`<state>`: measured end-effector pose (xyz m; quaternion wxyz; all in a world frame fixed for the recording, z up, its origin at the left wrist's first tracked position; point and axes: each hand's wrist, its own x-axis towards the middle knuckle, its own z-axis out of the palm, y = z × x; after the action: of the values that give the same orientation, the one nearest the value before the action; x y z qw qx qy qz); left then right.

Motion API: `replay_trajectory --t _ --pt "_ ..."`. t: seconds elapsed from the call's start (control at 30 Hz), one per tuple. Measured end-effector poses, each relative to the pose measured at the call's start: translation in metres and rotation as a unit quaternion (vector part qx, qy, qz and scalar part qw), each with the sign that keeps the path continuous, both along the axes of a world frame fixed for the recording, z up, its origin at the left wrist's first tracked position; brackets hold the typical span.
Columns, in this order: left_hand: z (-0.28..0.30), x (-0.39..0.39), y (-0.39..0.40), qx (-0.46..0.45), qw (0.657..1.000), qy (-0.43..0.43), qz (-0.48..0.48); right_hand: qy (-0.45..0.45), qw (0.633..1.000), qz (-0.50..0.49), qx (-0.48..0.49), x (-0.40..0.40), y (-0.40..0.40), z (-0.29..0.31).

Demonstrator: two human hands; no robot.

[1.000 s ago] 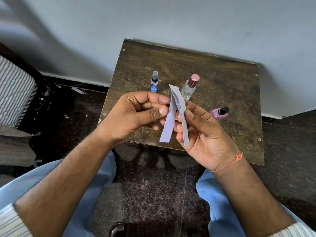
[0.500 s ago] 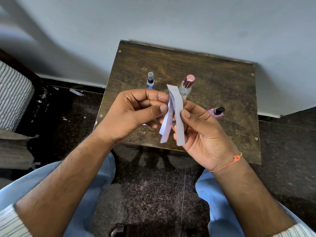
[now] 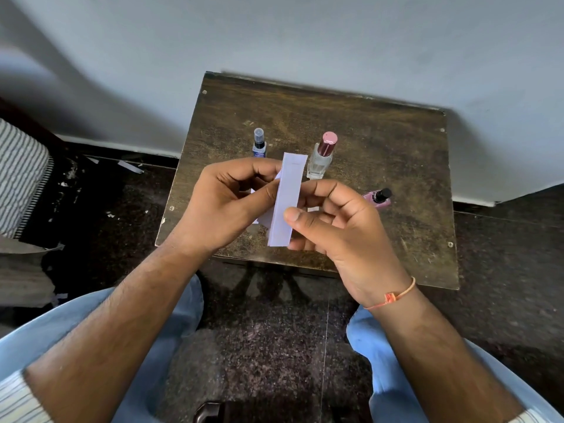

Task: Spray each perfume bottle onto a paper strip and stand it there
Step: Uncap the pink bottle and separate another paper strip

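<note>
White paper strips (image 3: 287,199) stand upright between both hands above the dark scratched wooden counter (image 3: 396,166); the right hand (image 3: 341,227) pinches the front strip between thumb and curled fingers (image 3: 323,190), and the left hand (image 3: 232,203) grips further strips behind it with curled fingers; a small blue spray bottle with a clear cap (image 3: 259,143) and a clear glass bottle with a pink metallic cap (image 3: 322,157) stand upright on the counter beyond the hands; a pink bottle with a black cap (image 3: 378,198) lies on its side just right of the right hand.
</note>
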<state>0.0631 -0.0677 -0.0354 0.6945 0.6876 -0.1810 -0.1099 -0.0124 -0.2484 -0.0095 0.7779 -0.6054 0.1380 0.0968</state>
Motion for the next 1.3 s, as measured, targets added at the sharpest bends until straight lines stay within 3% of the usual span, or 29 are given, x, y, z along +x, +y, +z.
replay_trajectory --t 0.17,0.43,0.67,1.03,1.3 --pt "-0.002 0.000 0.002 0.036 0.999 -0.015 0.030 0.003 1.000 0.007 -0.019 -0.001 0.003 0.000" --pt "-0.005 -0.002 0.003 0.103 0.992 -0.060 0.030 0.059 0.996 -0.022 0.064 0.001 0.005 0.003" --pt "0.002 -0.002 0.004 0.092 0.989 -0.114 -0.011 0.106 0.992 0.001 0.061 0.001 0.003 0.006" --pt "0.003 -0.002 0.005 0.111 0.981 -0.155 -0.036 0.108 0.993 0.023 0.052 0.000 0.000 0.010" --pt "0.005 -0.002 0.002 0.154 0.957 -0.245 -0.005 0.079 0.992 -0.001 0.097 -0.001 0.001 0.012"
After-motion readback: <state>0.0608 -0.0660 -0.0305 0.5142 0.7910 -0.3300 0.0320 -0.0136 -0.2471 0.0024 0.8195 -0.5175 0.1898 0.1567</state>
